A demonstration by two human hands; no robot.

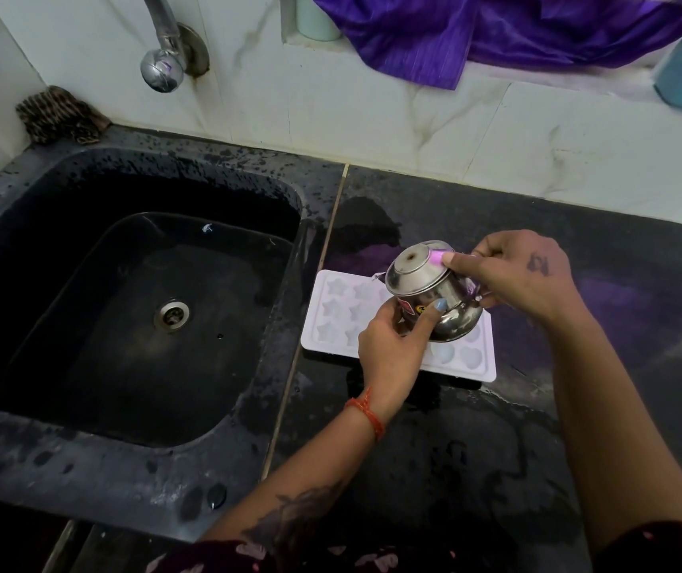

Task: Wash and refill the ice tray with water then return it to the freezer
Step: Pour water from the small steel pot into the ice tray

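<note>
**Inspector:** Position of the ice tray (333, 320)?

**Assistant:** It lies flat on the black counter (475, 440), just right of the sink (132, 324). It is white, with its cavities facing up: star shapes at the left end, heart shapes at the near right. Its long axis runs left to right, and the right end sits a little nearer than the left.

**Inspector:** Hands?

**Assistant:** Both grasp a small steel pot (430, 295) held above the middle of the tray. The left hand (393, 345) cups it from the near side, with the thumb laid across its belly. The right hand (517, 275) holds it from the right, with the fingers curled at its handle and one fingertip against its upper wall. The pot is tipped well over, with its base turned up and to the left. Its mouth cannot be seen.

**Inspector:** Surroundings?

**Assistant:** The counter is wet around the tray. The sink basin is dark, with a steel drain (172, 315) at its centre. A tap (161, 55) comes off the far tiled wall, a scrubber (60, 115) sits at the far left corner, and purple cloth (475, 31) hangs from the far ledge.
</note>
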